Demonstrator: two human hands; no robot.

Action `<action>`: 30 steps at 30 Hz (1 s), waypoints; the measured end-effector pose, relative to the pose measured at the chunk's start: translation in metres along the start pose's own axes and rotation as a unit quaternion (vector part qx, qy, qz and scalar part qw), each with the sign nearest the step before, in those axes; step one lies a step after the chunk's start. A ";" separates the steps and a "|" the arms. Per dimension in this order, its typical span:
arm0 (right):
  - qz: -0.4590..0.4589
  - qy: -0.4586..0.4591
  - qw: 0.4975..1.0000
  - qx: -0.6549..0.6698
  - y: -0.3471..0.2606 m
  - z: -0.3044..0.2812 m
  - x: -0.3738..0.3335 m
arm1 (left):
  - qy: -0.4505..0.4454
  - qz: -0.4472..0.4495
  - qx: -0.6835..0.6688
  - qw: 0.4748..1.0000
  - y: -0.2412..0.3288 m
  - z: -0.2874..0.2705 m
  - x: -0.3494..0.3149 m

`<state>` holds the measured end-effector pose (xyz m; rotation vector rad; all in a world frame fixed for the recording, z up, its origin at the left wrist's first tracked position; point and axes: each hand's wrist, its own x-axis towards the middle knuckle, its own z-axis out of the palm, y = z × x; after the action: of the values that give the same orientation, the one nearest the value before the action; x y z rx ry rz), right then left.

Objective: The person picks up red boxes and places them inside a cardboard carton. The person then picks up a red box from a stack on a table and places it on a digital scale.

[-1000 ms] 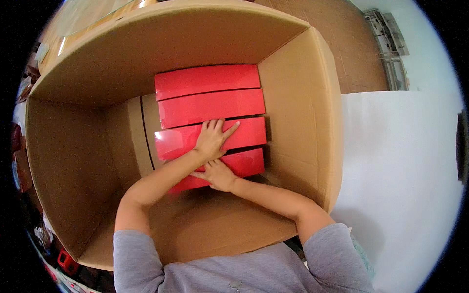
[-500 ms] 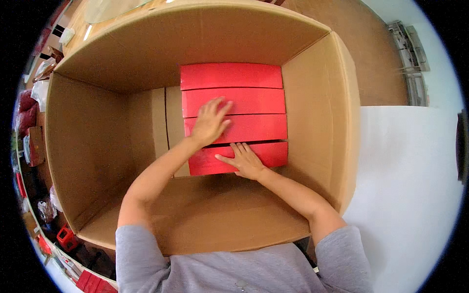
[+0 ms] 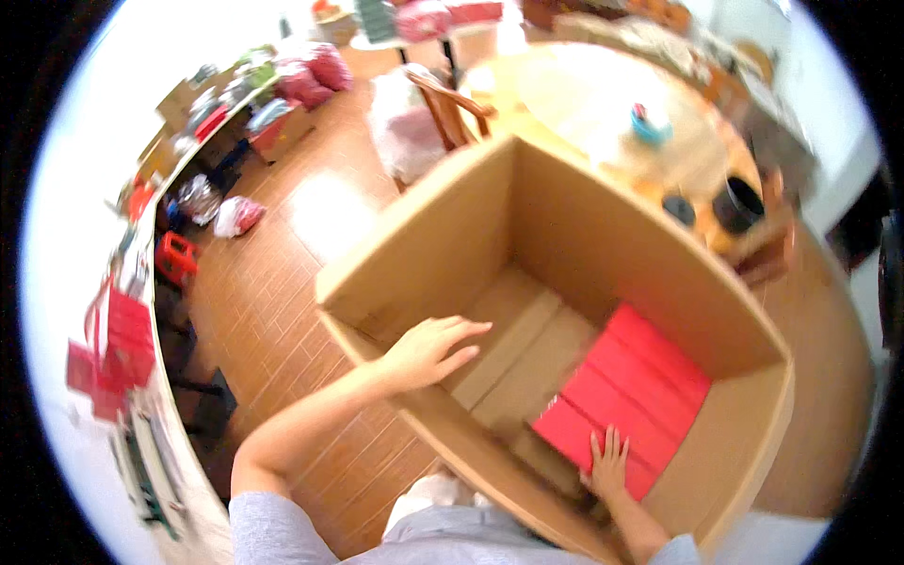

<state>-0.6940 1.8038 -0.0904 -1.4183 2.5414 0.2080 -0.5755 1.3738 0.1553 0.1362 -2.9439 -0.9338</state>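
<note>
Left hand (image 3: 426, 354) hangs loosely spread; splayed right hand (image 3: 610, 469) seemingly rests on red boxes (image 3: 633, 384).

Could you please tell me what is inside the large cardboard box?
Inside the cardboard box, a row of red boxes lies side by side at the right end, with the right hand spread over the nearest. What is under or within them is hidden.
</note>
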 end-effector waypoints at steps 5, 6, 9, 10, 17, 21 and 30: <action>0.034 -0.031 0.993 0.108 -0.007 -0.017 0.012 | 0.348 -0.150 -0.235 0.895 -0.051 0.000 -0.184; -0.006 0.026 0.994 0.104 -0.012 -0.025 0.032 | 0.397 -0.213 -0.263 0.853 -0.062 0.013 -0.233; 0.008 0.115 0.986 0.124 -0.041 -0.108 0.104 | 0.479 -0.356 -0.315 0.738 -0.100 0.082 -0.360; -0.018 0.193 0.969 0.153 -0.065 -0.149 0.130 | 0.492 -0.378 -0.321 0.715 -0.104 0.110 -0.396; -0.252 0.393 0.826 0.316 -0.433 -0.350 0.218 | 0.562 -0.358 -0.357 0.655 -0.138 0.064 -0.478; -0.554 0.320 0.761 0.103 -0.605 -0.344 0.250 | 0.581 -0.345 -0.321 0.664 -0.163 0.017 -0.506; -0.549 0.124 0.825 0.056 -0.747 -0.269 0.408 | 0.557 -0.469 -0.368 0.578 -0.272 -0.017 -0.565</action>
<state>-0.2986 1.0165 0.0509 -2.6670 1.4197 -0.3375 0.0066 1.1991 0.0003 1.5817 -1.0146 -1.2828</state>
